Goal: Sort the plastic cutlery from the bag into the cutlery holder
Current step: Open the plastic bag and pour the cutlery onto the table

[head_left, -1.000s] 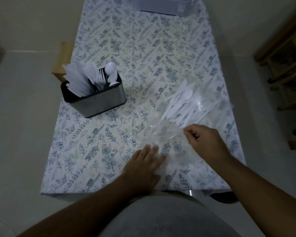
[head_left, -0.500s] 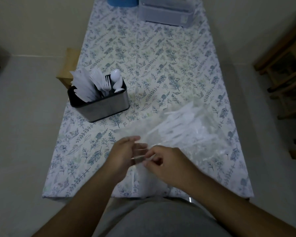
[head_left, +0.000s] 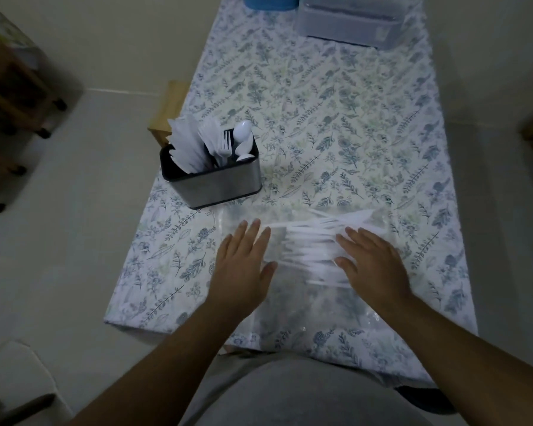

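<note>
A clear plastic bag (head_left: 308, 299) lies flat on the floral tablecloth near the table's front edge, with white plastic cutlery (head_left: 311, 244) bunched inside it. My left hand (head_left: 243, 265) rests palm down on the bag's left part, fingers spread. My right hand (head_left: 373, 262) lies palm down on the bag's right part, over the cutlery. Neither hand grips anything. The metal cutlery holder (head_left: 216, 182) stands just beyond my left hand, holding white knives, forks and spoons in separate sections.
A translucent plastic box (head_left: 348, 23) and a blue object (head_left: 271, 1) sit at the table's far end. A wooden stool (head_left: 170, 109) stands beside the table's left edge behind the holder. Wooden furniture (head_left: 10, 96) is on the floor at left.
Both hands pinched the bag's edge half a second ago; now they lie flat and open on the bag, which has been spread out closer to the front edge.
</note>
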Tool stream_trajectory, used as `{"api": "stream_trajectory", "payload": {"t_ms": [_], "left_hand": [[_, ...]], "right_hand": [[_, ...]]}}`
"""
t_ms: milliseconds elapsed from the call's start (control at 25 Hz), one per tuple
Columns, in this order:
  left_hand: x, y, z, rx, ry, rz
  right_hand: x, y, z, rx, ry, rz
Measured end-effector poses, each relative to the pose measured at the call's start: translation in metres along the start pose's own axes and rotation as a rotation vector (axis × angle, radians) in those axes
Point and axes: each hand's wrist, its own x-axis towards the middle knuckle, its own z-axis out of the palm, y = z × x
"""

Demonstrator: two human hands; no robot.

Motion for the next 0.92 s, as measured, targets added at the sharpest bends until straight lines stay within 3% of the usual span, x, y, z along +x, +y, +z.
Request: {"api": "stream_trajectory", "payload": {"t_ms": [120,280,520,680,840,920], "left_hand": [[0.008,-0.006,0.017,0.05,-0.049,-0.042],[0.01,-0.006,0.012,-0.01,0.129,0.017],[0.003,-0.008,0.007,-0.268,0.159,-0.021],[-0.006,-0.004,0.012,-0.266,0.18,0.022],[-0.005,-0.005,0.002,-0.219,0.24,0.102],[-0.002,-0.005,-0.006,-0.179,0.233,0.182]], "right_hand": [[0.003,0.004,0.003,0.08,0.125,-0.018],[0.003,0.001,-0.013,0.051,0.28,-0.085],[-0.009,-0.037,-0.06,0.106,0.454,-0.213],[-0.019,-0.033,-0.066,0.152,0.423,-0.171],[-0.029,-0.039,-0.065,0.057,0.294,-0.057],[-0.031,-0.049,-0.055,-0.015,0.212,-0.091]]}}
